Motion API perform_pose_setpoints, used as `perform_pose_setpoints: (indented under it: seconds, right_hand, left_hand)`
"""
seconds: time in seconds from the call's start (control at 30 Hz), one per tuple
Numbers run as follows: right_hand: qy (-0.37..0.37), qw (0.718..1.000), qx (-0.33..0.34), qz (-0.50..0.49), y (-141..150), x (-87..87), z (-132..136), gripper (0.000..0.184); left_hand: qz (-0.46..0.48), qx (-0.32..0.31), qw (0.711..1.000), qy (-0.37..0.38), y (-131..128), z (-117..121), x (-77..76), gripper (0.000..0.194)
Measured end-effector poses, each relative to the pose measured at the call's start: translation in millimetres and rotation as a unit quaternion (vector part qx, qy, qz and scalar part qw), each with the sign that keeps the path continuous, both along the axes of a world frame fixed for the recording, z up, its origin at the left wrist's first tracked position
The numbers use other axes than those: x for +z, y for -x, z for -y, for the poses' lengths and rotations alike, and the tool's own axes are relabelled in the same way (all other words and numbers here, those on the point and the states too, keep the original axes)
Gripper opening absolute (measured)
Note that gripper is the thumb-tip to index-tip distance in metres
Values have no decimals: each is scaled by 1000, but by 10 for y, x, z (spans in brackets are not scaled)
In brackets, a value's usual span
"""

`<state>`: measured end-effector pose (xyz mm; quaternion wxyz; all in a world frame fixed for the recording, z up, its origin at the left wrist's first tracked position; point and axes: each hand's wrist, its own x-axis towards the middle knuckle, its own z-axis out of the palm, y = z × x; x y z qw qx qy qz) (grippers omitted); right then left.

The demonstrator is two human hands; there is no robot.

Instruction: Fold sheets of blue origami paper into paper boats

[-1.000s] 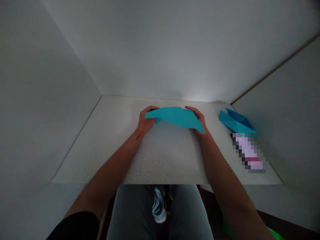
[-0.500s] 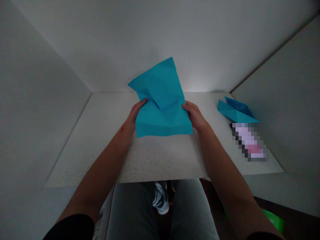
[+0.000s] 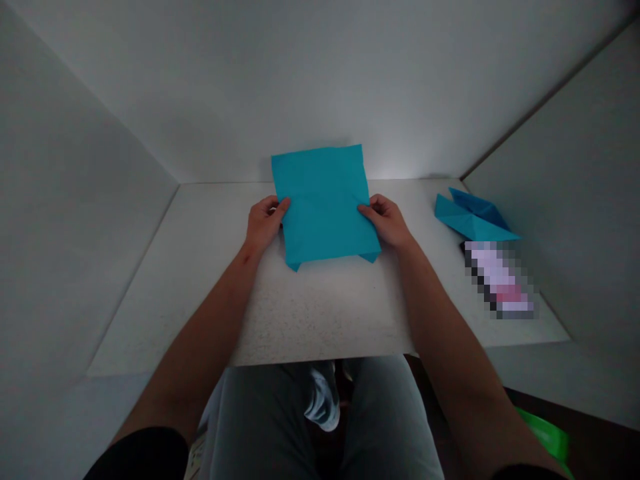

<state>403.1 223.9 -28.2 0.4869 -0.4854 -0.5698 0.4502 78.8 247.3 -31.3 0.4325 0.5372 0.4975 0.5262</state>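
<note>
1. the left hand (image 3: 265, 223), left of the frame's centre, pinches the blue sheet (image 3: 327, 203) at its left edge.
2. the right hand (image 3: 390, 221), right of centre, grips the right edge between thumb and fingers.
3. the sheet is mid-frame, folded corners showing under its lower edge.
4. at frame right, a folded paper (image 3: 473, 220) lies on the table (image 3: 320, 320), just above a pixelated object (image 3: 500, 280).
</note>
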Motion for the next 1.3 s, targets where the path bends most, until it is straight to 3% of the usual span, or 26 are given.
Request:
perform_pose_setpoints:
  seconds: [0.2,0.3,0.5,0.6,0.77,0.83,0.97,1.13,1.2,1.3]
  right_hand:
    - [8,999,-37,-30,1,-36,-47,56]
    - [11,998,-52,-27,-7,-25,-40,55]
    - [-23,998,-60,-29,-76,-152,-63,36]
    - [-23,996,-79,-41,-101,-206,-78,43]
    - [-19,999,-33,4,-70,-78,-7,38]
    - [-10,1000,-11,15,-51,-38,15,40]
    - [-33,999,5,11,-42,-72,-14,64]
    - [-59,995,35,67,-34,-141,-46,84]
    - [-62,991,58,102,-20,-142,-30,89]
    - [-69,984,82,139,-1,-124,0,88]
  left_hand:
    - [31,-96,995,-3,-73,55,45,69]
    - [42,-120,992,13,-78,74,52,64]
    - [53,-75,995,34,-59,2,-44,32]
    - [71,-49,993,81,-75,-26,-61,23]
    - [120,-101,980,123,-116,25,47,49]
    - [77,-108,987,93,-114,68,80,48]
    - [-52,-83,995,20,-75,117,58,46]
    - [-238,-22,965,-104,-43,107,5,19]
    - [-299,-2,945,-132,-50,127,7,24]
    - [-384,6,909,-163,-76,194,36,53]
